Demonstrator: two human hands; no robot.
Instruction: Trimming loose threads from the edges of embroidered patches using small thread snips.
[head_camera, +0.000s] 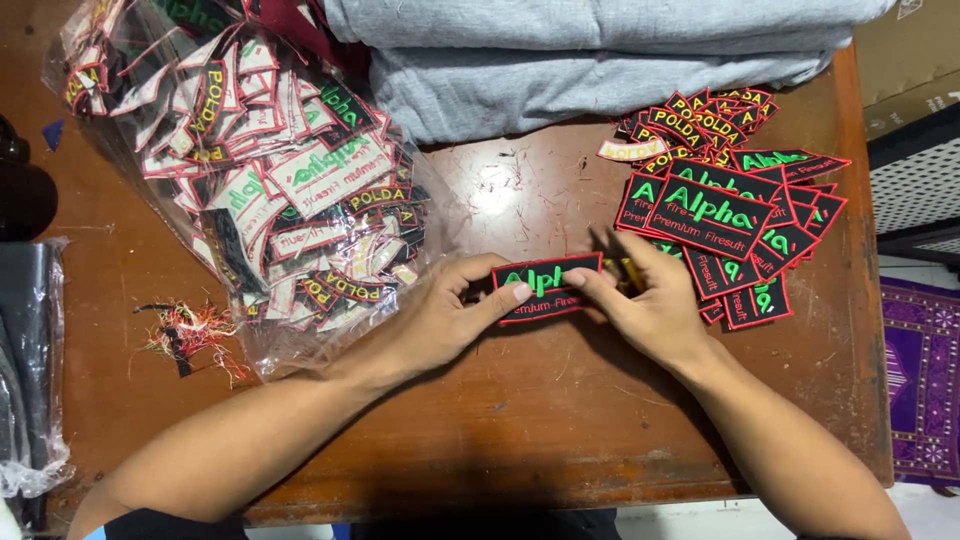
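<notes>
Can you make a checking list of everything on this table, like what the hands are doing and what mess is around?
Surface: brown wooden table, scratched.
Job's things: black patch with red border, held by both hands.
Clutter: patch pile at right; clear bag of patches at left; thread scraps; folded grey cloth at back.
Grippers: left hand and right hand pinch the patch; something yellow under the right hand.
Cables: nothing seen.
Surroundings: purple mat at right; black plastic at left.
</notes>
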